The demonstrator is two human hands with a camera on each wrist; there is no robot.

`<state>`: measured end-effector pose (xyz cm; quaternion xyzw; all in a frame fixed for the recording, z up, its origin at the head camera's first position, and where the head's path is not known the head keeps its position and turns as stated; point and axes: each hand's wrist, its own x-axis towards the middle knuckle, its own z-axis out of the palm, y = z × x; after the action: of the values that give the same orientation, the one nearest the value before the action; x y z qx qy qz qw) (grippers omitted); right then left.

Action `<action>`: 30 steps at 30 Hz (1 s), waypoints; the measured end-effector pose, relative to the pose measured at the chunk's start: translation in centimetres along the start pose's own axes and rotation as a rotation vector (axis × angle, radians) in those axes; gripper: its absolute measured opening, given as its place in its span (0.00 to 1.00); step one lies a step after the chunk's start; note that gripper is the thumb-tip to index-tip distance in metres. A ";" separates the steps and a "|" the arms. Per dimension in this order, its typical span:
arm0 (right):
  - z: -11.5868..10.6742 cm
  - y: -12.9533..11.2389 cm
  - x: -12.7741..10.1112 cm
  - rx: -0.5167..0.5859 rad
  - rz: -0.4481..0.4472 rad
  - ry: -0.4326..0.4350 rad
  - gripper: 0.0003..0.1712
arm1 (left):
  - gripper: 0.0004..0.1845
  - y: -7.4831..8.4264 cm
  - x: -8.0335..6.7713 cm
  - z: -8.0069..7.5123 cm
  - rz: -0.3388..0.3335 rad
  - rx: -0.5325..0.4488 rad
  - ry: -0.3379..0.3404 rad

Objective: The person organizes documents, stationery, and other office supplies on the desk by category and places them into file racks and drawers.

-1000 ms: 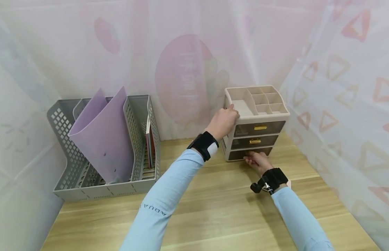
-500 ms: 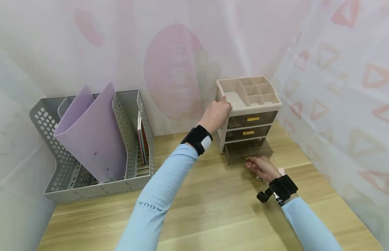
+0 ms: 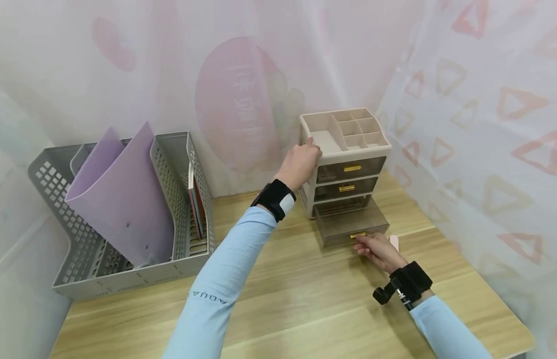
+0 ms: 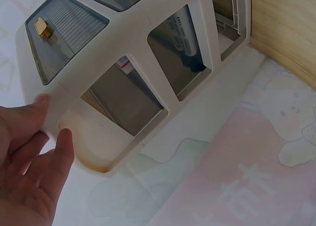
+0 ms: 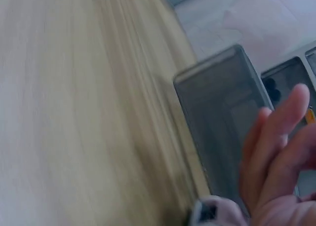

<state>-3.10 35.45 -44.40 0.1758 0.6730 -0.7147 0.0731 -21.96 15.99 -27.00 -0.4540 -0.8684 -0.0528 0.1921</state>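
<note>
Both arms are clad in long, light blue sleeves, the left sleeve (image 3: 224, 284) printed with dark "AQUA" lettering along the forearm. A black strap with a white patch wraps the left wrist (image 3: 275, 199). The right wrist (image 3: 410, 284) wears a matching black band, from which a small black camera mount with a round knob projects sideways.
</note>
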 end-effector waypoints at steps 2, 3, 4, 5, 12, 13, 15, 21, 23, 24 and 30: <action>-0.3 -0.3 -0.1 -0.082 -0.022 -0.025 0.19 | 0.11 -0.3 -0.3 0.2 -0.007 -0.016 0.007; -0.5 -0.5 -0.3 -0.121 -0.039 -0.038 0.19 | 0.11 -0.5 -0.5 0.3 -0.008 -0.022 0.011; -0.8 -0.7 -0.5 -0.157 -0.059 -0.049 0.19 | 0.10 -0.7 -0.7 0.3 -0.012 -0.033 0.014; -1.2 -1.0 -0.7 -0.193 -0.080 -0.050 0.18 | 0.10 -0.9 -0.9 0.4 -0.014 -0.045 0.015; -4.5 -2.3 -2.1 -0.397 -0.202 0.133 0.19 | 0.29 -1.1 -4.8 2.3 -0.109 -0.340 0.042; -5.0 -2.2 -2.2 -0.454 -0.202 0.155 0.20 | 0.32 -0.8 -5.7 2.8 -0.141 -0.402 0.066; -5.8 -1.9 -2.3 -0.561 -0.188 0.180 0.23 | 0.34 -0.1 -7.4 4.2 -0.197 -0.516 0.116; -7.4 -0.5 -2.2 -0.657 -0.111 0.141 0.29 | 0.27 3.0 -11.4 8.5 -0.322 -0.717 0.075; -7.7 0.0 -2.0 -0.630 -0.087 0.119 0.27 | 0.25 3.9 -12.1 9.5 -0.329 -0.755 0.013; -7.8 0.1 -1.9 -0.615 -0.080 0.109 0.26 | 0.24 4.3 -12.4 10.0 -0.323 -0.775 -0.017; -8.0 0.6 -1.6 -0.560 -0.067 0.079 0.21 | 0.18 6.2 -13.1 11.4 -0.279 -0.797 -0.089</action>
<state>-0.17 43.11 -44.66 0.1543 0.8520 -0.4955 0.0689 -13.44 12.58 -43.05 -0.3729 -0.8406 -0.3903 -0.0450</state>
